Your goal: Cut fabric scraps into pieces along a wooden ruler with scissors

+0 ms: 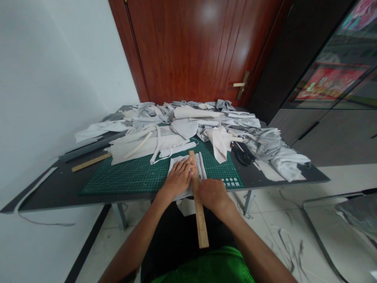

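My left hand point(178, 177) lies flat, fingers stretched forward, on a pale piece of cloth point(179, 164) at the near edge of the green cutting mat point(132, 175). It presses against the left side of a long wooden ruler point(198, 196), which runs from the mat out past the table edge toward me. My right hand point(212, 193) is closed just right of the ruler, knuckles up; whatever its fingers hold is hidden.
A large heap of grey-white cloth pieces point(188, 125) covers the back of the dark table point(53, 188). Black scissors point(244, 155) lie right of the mat, a second wooden stick point(91, 162) at the left. A brown door point(194, 47) stands behind. Cloth strips litter the floor.
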Demonstrator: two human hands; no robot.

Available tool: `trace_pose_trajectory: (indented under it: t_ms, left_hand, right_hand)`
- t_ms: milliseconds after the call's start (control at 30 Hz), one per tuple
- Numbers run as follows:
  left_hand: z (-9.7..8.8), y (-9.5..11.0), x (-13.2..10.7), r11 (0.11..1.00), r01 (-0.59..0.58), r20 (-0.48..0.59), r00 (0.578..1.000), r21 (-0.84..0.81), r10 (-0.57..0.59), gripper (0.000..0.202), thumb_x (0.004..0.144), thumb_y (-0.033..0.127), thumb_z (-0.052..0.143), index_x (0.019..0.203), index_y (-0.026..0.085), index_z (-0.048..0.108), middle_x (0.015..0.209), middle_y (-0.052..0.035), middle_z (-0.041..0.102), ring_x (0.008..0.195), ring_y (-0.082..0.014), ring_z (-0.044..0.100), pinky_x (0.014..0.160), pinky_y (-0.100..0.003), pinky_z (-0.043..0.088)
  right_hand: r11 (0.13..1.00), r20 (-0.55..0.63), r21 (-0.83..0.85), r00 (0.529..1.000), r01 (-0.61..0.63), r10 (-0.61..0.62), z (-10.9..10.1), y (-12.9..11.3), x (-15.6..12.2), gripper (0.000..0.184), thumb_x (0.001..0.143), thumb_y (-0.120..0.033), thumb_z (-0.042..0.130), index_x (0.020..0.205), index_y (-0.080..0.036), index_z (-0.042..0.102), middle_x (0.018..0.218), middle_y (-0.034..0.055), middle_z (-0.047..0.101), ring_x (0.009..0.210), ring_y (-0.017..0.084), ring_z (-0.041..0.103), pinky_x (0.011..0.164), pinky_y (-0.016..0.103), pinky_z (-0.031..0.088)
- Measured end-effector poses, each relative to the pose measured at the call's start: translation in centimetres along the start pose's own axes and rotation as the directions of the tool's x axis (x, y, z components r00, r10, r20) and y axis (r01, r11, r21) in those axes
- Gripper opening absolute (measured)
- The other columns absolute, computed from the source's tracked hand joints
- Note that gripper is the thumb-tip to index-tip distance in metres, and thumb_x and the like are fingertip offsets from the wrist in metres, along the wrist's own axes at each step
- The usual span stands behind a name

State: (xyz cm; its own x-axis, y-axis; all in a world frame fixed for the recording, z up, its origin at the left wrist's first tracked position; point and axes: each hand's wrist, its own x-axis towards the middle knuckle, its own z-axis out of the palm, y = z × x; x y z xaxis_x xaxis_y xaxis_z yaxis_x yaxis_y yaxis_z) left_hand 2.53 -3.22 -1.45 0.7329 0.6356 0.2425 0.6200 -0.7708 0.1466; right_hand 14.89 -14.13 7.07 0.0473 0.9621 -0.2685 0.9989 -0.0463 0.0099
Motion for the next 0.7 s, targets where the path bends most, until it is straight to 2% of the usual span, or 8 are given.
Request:
trace_pose_trajectory:
  t_ms: [100,233,333,433,567,700]
  left_hand:
    - [-0.2,0.1,0.0,1.000,0.005,0.011,1.000,0.006,-0.005,0.040,0.108,0.028,0.031,0.137,0.013,0.055,0.164,-0.0141,0.042,0.155,-0.0277,0.034,0.130,-0.049,0.026]
    - [-0.2,0.3,0.0,1.000,0.012,0.017,1.000,0.010,-0.012,0.042,0.108,0.028,0.031,0.138,0.013,0.055,0.165,-0.0142,0.042,0.156,-0.0277,0.034,0.130,-0.049,0.027]
    - [-0.2,0.4,-0.1,1.000,0.011,0.009,1.000,0.010,-0.011,0.042,0.107,0.027,0.032,0.140,0.014,0.054,0.166,-0.0127,0.041,0.156,-0.0276,0.033,0.130,-0.050,0.027]
    - [-0.3,0.5,-0.3,1.000,0.003,0.002,1.000,0.014,-0.003,0.042,0.106,0.028,0.034,0.141,0.016,0.054,0.167,-0.0107,0.039,0.157,-0.0274,0.032,0.130,-0.050,0.025]
    - [-0.5,0.6,-0.4,1.000,0.010,0.009,1.000,0.009,-0.010,0.041,0.106,0.030,0.036,0.139,0.015,0.054,0.167,-0.0114,0.039,0.157,-0.0272,0.031,0.131,-0.049,0.024]
    - [-0.5,0.7,-0.4,1.000,0.015,0.010,1.000,0.007,-0.015,0.040,0.107,0.032,0.035,0.139,0.016,0.054,0.166,-0.0110,0.040,0.157,-0.0256,0.030,0.132,-0.048,0.022]
  right_hand:
    - [1.000,0.029,-0.002,1.000,0.006,-0.006,0.1,0.0,-1.0,0.037,0.103,-0.015,0.042,0.112,-0.007,0.076,0.107,0.0238,0.078,0.107,0.033,0.075,0.092,0.047,0.057]
    - [0.996,0.096,-0.008,0.992,0.088,-0.086,0.4,0.4,-2.8,0.037,0.102,-0.014,0.042,0.110,-0.009,0.078,0.107,0.0229,0.078,0.109,0.034,0.074,0.087,0.042,0.059]
    - [0.999,0.045,0.033,0.999,0.017,-0.019,0.7,1.8,-3.3,0.038,0.103,-0.019,0.041,0.105,-0.012,0.078,0.102,0.0213,0.079,0.102,0.033,0.076,0.081,0.038,0.058]
    - [0.987,-0.055,0.077,0.988,-0.140,0.144,0.8,4.5,-1.7,0.042,0.106,-0.027,0.037,0.107,-0.014,0.077,0.101,0.0192,0.079,0.100,0.033,0.076,0.080,0.038,0.058]
    - [0.963,-0.177,0.126,0.950,-0.239,0.258,0.7,8.3,2.7,0.044,0.110,-0.036,0.036,0.115,-0.015,0.074,0.112,0.0178,0.077,0.105,0.031,0.075,0.084,0.036,0.055]
    - [0.948,-0.204,0.148,0.929,-0.283,0.309,1.7,9.4,5.2,0.052,0.112,-0.041,0.031,0.114,-0.011,0.073,0.113,0.0204,0.076,0.106,0.030,0.074,0.083,0.033,0.052]
